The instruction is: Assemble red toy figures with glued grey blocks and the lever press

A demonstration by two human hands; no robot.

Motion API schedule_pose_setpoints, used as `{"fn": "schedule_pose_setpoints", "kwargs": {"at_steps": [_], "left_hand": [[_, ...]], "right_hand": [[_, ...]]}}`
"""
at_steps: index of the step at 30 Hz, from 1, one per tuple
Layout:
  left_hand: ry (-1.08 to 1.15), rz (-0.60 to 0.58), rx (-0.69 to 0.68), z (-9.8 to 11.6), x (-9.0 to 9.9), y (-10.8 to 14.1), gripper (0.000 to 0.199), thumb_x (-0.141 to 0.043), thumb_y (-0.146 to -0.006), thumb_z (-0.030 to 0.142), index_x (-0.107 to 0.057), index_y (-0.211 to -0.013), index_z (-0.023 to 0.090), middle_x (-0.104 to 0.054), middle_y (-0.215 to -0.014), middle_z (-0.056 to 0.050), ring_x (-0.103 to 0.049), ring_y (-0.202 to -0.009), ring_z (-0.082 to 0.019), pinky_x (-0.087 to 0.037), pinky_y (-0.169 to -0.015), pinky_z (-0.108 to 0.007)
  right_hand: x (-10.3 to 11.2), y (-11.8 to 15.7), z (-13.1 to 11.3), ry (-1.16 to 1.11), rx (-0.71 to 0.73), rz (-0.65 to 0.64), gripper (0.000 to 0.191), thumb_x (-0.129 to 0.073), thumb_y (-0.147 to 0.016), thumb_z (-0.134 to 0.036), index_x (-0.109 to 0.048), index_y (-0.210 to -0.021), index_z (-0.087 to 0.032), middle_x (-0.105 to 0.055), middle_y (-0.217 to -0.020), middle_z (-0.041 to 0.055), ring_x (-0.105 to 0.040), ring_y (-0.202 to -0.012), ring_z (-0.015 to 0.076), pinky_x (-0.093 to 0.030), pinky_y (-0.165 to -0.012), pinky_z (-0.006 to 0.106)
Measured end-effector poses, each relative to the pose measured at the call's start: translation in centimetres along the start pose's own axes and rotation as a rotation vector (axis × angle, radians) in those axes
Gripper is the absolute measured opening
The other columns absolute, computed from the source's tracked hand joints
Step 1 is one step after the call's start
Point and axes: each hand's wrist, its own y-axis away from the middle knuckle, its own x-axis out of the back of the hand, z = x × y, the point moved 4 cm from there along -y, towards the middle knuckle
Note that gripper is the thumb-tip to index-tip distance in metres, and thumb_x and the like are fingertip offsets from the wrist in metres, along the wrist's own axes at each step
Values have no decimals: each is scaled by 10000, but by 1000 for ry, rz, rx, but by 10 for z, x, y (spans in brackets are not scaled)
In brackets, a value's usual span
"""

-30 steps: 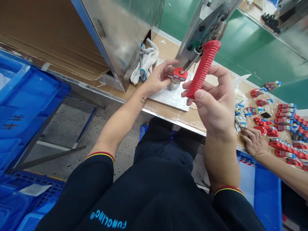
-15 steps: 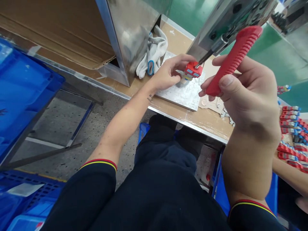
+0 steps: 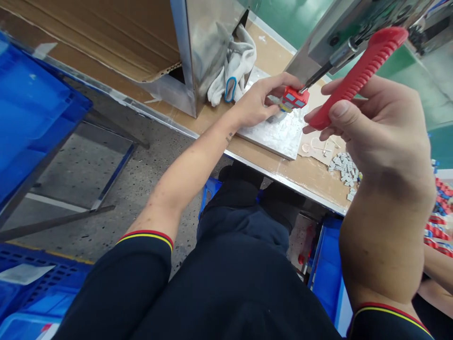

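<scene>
My left hand (image 3: 260,101) grips a small red toy vehicle (image 3: 296,97) with pale blue windows by its left side, over a scuffed metal plate (image 3: 283,137). A metal rod (image 3: 320,71) slants down from the machine (image 3: 325,35), its tip at the top of the toy. My right hand (image 3: 375,118) is closed round a red ribbed handle (image 3: 357,78) to the right of the toy. What lies under the toy is partly hidden by my fingers.
White gloves (image 3: 235,63) lie beside a metal box (image 3: 208,42). Small grey parts (image 3: 345,167) are scattered at the right of the bench. Blue crates (image 3: 35,123) stand at left. Another person's arm (image 3: 439,264) and red toys (image 3: 439,231) show at far right.
The view has shifted, so the bench and both hands appear further right, and more grey parts show. Both hands keep their holds on the toy and the handle.
</scene>
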Motion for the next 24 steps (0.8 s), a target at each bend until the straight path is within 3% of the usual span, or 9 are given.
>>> {"fn": "schedule_pose_setpoints", "kwargs": {"at_steps": [3, 8, 14, 18, 24], "left_hand": [[-45, 18, -13, 8, 1, 2, 453, -741, -817, 38, -687, -1200, 273, -762, -1205, 36, -772, -1218, -329, -673, -922, -507], [-156, -80, -151, 32, 4, 10, 578, -633, -782, -6, -676, -1274, 296, -754, -1288, 51, -764, -1196, -282, -652, -926, -434], [-104, -42, -22, 41, 4, 14, 606, -576, -759, 7, -703, -1302, 244, -760, -1359, -57, -712, -1260, -284, -577, -949, -348], [-7, -39, 32, 49, 4, 16, 628, -549, -699, -28, -735, -1239, 233, -767, -1345, -73, -716, -1236, -269, -540, -932, -312], [87, -12, 123, 63, 8, 21, 422, -507, -874, -8, -713, -1187, 186, -774, -1160, -61, -700, -1136, -199, -486, -957, -296]], "right_hand": [[1, 0, 0, 37, 5, -12, 395, -953, -760, -594, -835, -970, -281, -807, -773, 32, -761, -668, 157, -515, -470, 252], [1, -3, 7, 113, 6, 34, 379, -948, -772, -580, -851, -971, -273, -809, -768, 40, -740, -633, 140, -522, -466, 259], [-7, -8, 19, 279, 51, 155, 508, -876, -801, -688, -840, -924, -197, -793, -760, 37, -745, -630, 143, -493, -462, 258], [-9, -6, 18, 294, 64, 231, 446, -898, -795, -634, -838, -869, -198, -795, -745, 35, -717, -603, 132, -459, -458, 253], [-3, -4, 48, 136, 127, 415, 544, -903, -696, -702, -730, -757, -190, -744, -695, 41, -670, -540, 133, -385, -404, 242]]}}
